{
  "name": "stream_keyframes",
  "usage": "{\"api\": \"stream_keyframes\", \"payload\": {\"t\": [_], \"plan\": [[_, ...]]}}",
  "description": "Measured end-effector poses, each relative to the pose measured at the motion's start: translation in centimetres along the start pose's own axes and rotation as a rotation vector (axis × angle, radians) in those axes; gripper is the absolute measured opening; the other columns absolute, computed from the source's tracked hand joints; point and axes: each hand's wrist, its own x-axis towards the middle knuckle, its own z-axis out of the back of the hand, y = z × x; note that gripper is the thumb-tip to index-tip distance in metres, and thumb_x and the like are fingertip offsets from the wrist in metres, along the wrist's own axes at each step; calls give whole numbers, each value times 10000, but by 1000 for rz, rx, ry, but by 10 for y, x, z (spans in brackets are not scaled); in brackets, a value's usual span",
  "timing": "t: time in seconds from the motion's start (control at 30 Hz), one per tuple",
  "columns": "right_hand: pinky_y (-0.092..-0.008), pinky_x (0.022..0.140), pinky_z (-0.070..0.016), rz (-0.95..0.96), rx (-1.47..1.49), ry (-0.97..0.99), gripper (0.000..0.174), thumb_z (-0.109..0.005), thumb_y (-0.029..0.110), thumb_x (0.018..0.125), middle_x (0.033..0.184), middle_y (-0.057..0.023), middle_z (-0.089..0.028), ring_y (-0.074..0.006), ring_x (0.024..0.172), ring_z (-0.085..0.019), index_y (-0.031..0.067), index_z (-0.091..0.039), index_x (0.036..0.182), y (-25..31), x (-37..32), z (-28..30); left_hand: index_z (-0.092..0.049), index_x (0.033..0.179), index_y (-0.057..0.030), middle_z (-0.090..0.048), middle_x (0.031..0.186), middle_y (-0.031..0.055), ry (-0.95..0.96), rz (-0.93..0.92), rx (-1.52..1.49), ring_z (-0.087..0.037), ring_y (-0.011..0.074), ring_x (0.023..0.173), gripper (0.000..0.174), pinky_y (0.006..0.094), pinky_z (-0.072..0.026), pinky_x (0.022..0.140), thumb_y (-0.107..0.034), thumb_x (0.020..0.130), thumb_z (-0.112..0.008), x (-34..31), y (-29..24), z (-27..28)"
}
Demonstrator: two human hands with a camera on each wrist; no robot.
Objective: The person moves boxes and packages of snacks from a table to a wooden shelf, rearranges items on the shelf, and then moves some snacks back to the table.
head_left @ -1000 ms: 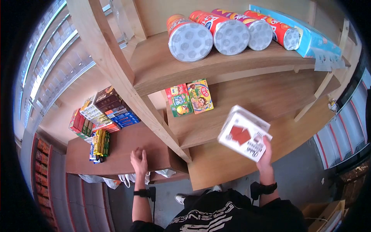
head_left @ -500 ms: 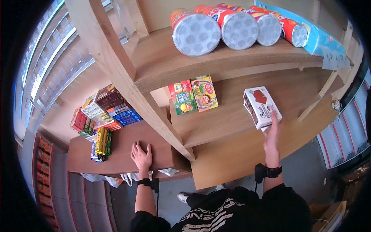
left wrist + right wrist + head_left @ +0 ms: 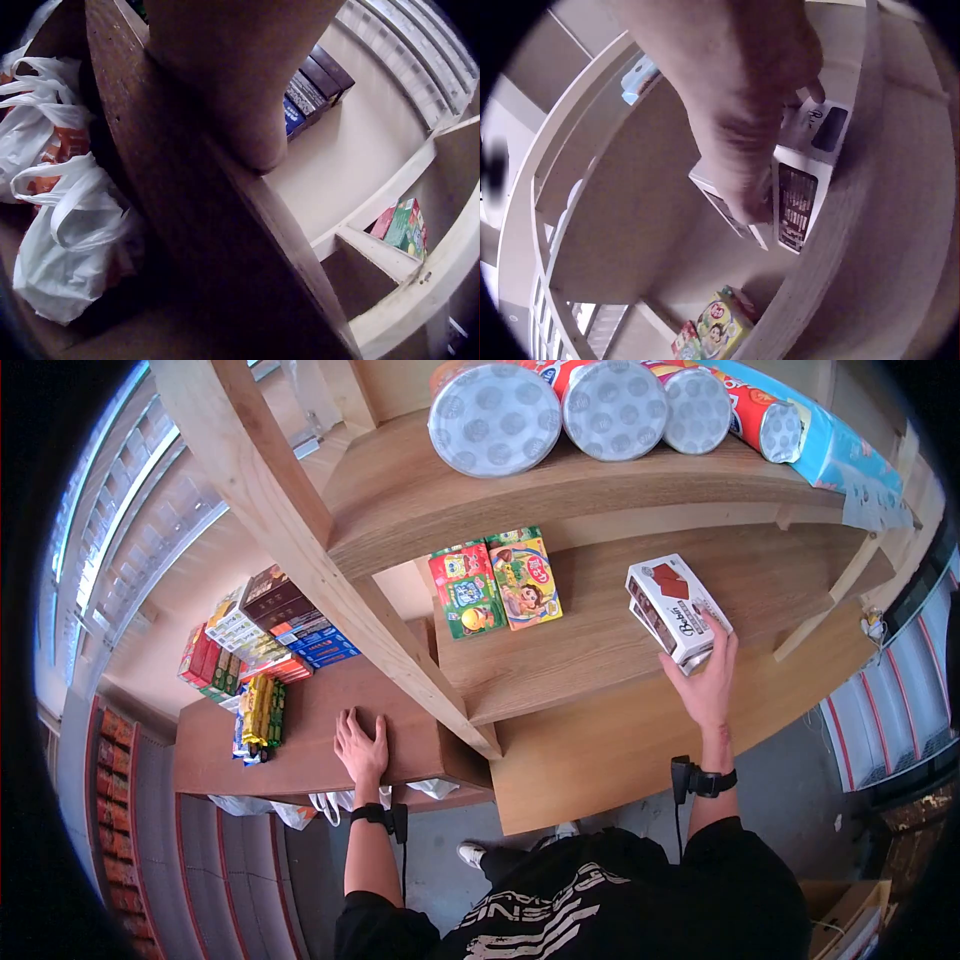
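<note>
Two white biscuit boxes (image 3: 680, 608) with a brown biscuit picture lie one over the other on the middle wooden shelf, slightly askew. My right hand (image 3: 708, 670) is at their near end, fingers extended over the top box and thumb spread out to the left. From the right wrist view, the hand (image 3: 742, 127) covers part of both boxes (image 3: 799, 199), with a fingertip on the printed white face. My left hand (image 3: 360, 748) rests on the brown cabinet top with fingers spread, holding nothing. Nearest it are yellow and blue snack packs (image 3: 260, 718).
Two colourful snack boxes (image 3: 497, 582) stand left on the same shelf. Large snack cans (image 3: 495, 420) and a blue box (image 3: 840, 440) lie on the shelf above. A wooden post (image 3: 310, 560) divides shelf and cabinet. Stacked boxes (image 3: 285, 605) stand behind; white bags (image 3: 71, 232) hang below.
The white boxes went from being held in the air onto the shelf. My right hand then spread its thumb out beside them. My left hand came down onto the cabinet top.
</note>
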Motion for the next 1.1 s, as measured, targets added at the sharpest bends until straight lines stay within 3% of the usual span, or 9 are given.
{"api": "stream_keyframes", "payload": {"t": [0.2, 0.3, 0.43, 0.47, 0.53, 0.67, 0.73, 0.83, 1.1], "plan": [[-474, 894, -409, -72, -135, -93, 682, -747, 128, 684, 1143, -177, -506, -397, 1096, -494, 141, -407, 1275, -35, 21, -13, -406, 1344, -79, -363, 1426, 121, 11, 18, -18, -283, 249, 1355, 652, 428, -197, 1108, -506, 860, -503, 2, 1, -2], [-445, 892, -436, -115, -291, -81, 684, -751, 119, 703, 1201, -181, -501, -385, 1105, -505, 124, -397, 1288, -41, 35, -17, -405, 1346, -77, -362, 1426, 124, 8, 24, -21, -281, 250, 1357, 658, 429, -197, 1107, -507, 858, -503, 2, 2, 0], [-486, 909, -382, -36, -255, -98, 696, -753, 351, 707, 1184, -176, -479, -387, 1114, -469, 135, -409, 1271, -34, 41, -21, -404, 1348, -72, -361, 1427, 129, 20, 31, -20, -277, 248, 1359, 664, 429, -198, 1107, -511, 858, -501, 1, 0, 1], [-486, 909, -382, -33, -253, -93, 696, -753, 351, 707, 1184, -176, -479, -387, 1114, -469, 135, -409, 1271, -35, 42, -24, -404, 1348, -72, -361, 1427, 129, 21, 38, -19, -277, 248, 1359, 664, 429, -198, 1107, -511, 858, -501, 1, -1, 2], [-498, 917, -372, -106, -293, -159, 722, -749, 439, 695, 1193, -179, -472, -385, 1136, -448, 116, -423, 1252, -36, 45, -29, -407, 1346, -71, -358, 1429, 128, 23, 36, -41, -270, 246, 1363, 668, 428, -196, 1109, -517, 858, -498, 0, -3, 5], [-490, 915, -377, -153, -328, -188, 696, -763, 420, 686, 1179, -184, -480, -371, 1126, -454, 97, -453, 1219, -18, 47, -32, -412, 1343, -69, -355, 1433, 125, 17, 39, -24, -266, 244, 1365, 667, 426, -195, 1111, -519, 858, -496, 1, -1, 1], [-469, 896, -397, 41, -196, -265, 653, -776, 383, 680, 1135, -182, -497, -348, 1094, -474, 94, -481, 1186, -6, 46, -40, -413, 1343, -69, -355, 1434, 122, -5, 25, -33, -268, 246, 1365, 663, 421, -197, 1112, -517, 860, -495, 1, -1, 0], [-447, 857, -426, 103, -61, -232, 641, -796, 331, 664, 1060, -165, -507, -337, 1028, -499, 91, -484, 1170, 24, 34, -57, -413, 1341, -69, -356, 1434, 121, 6, 24, -26, -274, 248, 1363, 657, 418, -200, 1111, -510, 862, -496, -1, -2, 2], [-496, 892, -391, 85, -51, -189, 677, -810, 285, 647, 1092, -183, -461, -376, 1054, -456, 72, -450, 1180, 42, 27, -71, -422, 1332, -62, -375, 1420, 130, -23, -7, -19, -305, 269, 1344, 637, 422, -228, 1098, -491, 869, -509, -2, 0, 1]]}}
